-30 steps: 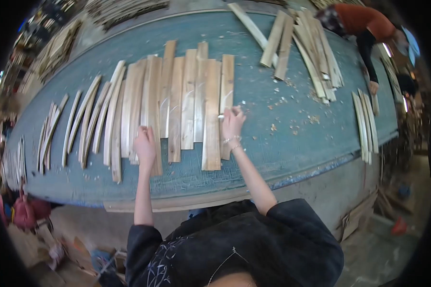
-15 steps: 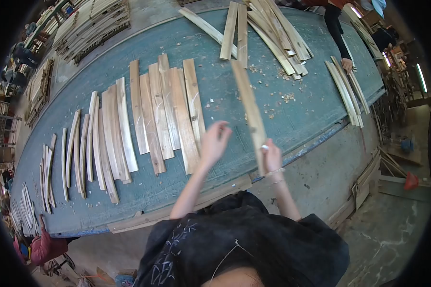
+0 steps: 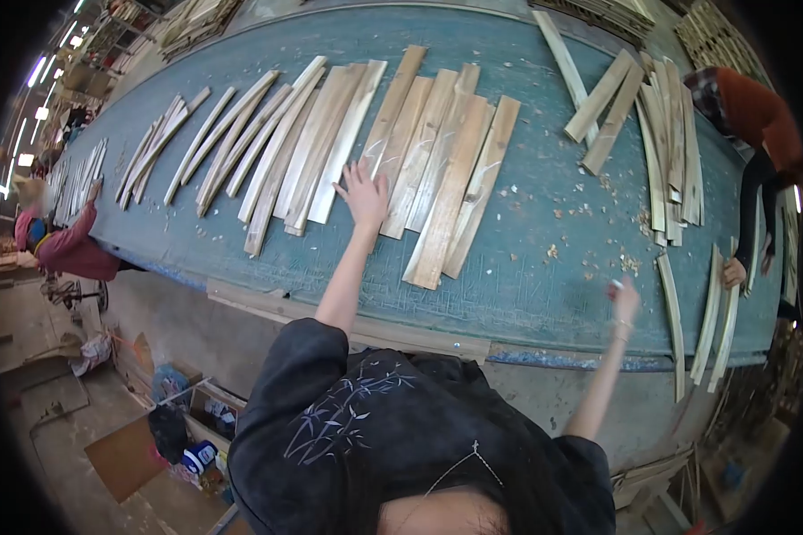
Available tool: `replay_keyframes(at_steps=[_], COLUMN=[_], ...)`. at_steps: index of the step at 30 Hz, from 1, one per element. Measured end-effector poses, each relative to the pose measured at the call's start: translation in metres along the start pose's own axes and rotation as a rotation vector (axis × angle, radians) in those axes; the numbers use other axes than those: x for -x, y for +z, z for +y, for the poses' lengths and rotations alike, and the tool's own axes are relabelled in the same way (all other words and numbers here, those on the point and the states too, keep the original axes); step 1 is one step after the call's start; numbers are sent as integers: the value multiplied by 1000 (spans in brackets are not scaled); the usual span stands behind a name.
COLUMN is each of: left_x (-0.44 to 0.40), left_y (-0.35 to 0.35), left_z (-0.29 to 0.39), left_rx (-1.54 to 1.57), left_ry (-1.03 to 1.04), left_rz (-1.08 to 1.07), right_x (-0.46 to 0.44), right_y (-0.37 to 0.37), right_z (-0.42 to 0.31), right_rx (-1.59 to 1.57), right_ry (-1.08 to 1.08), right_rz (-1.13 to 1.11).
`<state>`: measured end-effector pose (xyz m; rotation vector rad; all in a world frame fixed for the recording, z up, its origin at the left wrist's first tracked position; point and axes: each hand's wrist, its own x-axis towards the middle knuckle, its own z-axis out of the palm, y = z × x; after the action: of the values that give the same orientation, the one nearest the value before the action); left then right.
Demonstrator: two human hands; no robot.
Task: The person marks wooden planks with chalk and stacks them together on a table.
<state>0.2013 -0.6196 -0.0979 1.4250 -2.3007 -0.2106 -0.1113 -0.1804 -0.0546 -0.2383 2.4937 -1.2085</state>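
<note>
My left hand point(image 3: 363, 194) is open, fingers spread, at the lower end of a group of brown wooden planks point(image 3: 410, 143) on the green table. It holds nothing. A pale plank point(image 3: 348, 143) lies just beside its fingers. To the right, my right hand point(image 3: 625, 301) is above the table's front part, blurred by motion, with a small white piece point(image 3: 616, 284) at its closed fingertips. Right of that hand a narrow strip point(image 3: 673, 325) lies over the table's front edge. White marks show on some brown planks.
Thin strips point(image 3: 232, 134) lie left on the table point(image 3: 544, 312). A plank pile point(image 3: 674, 143) is at the back right, with wood chips nearby. One person point(image 3: 763, 125) touches strips at the right; another person point(image 3: 76, 250) is at the far left.
The plank my right hand held half a second ago is out of it, and that hand has moved right. My left hand is now over the planks with spread fingers. The view has swung left.
</note>
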Motion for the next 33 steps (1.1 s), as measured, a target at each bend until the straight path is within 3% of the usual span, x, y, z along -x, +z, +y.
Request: replay_keyframes(at_steps=[1, 3, 5, 7, 8, 10, 11, 13, 14, 18, 20, 21, 22, 23, 24, 26, 27, 28, 29, 32, 33], left_x=[1, 0, 3, 21, 27, 32, 24, 1, -6, -14, -14, -20, -21, -17, -16, -28, -29, -30, -31, -37, -42], left_y=[-1, -10, -22, -58, -80, -78, -74, -55, -45, -31, -49, -63, -71, -66, -65, -60, -46, -34, -23, -17, -17], left_z=[3, 12, 24, 43, 51, 32, 18, -9, -18, -10, -3, -8, -13, -18, -22, -30, -31, -28, -22, 2, 7], left_rx=[49, 146, 306, 364, 638, 730, 734, 447, 457, 400, 470, 691, 901, 1048, 1057, 933, 862, 875, 790, 686, 688], left_ry=[-10, -73, -17, 169, 220, 312, 318, -15, -26, -29, -40, 26, 94, 273, 279, 106, -119, -110, -82, -116, -218], left_rz=[24, 82, 157, -145, -398, -306, -318, 87, 77, -120, -179, -431, -693, -615, -633, -223, -272, -284, -338, -384, -485], right_x=[11, 18, 35, 43, 46, 48, 47, 51, 52, 54, 80, 103, 113, 124, 131, 105, 93, 81, 70, 57, 51], right_y=[48, 136, 201, 249, 268, 296, 306, 310, 309, 321, 322, 318, 317, 315, 313, 309, 305, 306, 315, 336, 338], right_z=[-41, -61, -92, -105, -109, -113, -112, -120, -128, -142, -172, -191, -203, -211, -213, -190, -176, -165, -157, -166, -160], right_rx=[-150, -394, -509, -558, -607, -581, -531, -468, -450, -528, -428, -296, -287, -290, -294, -413, -444, -471, -685, -976, -975], right_ry=[144, 129, 116, 127, 137, 121, 91, 90, 91, 69, -136, -359, -350, -306, -266, -231, -14, 200, 278, 311, 314], right_rz=[-93, -255, -235, -143, -31, 30, 88, 151, 155, 185, 155, 35, 54, 49, 43, 194, 199, 201, 179, 157, 161])
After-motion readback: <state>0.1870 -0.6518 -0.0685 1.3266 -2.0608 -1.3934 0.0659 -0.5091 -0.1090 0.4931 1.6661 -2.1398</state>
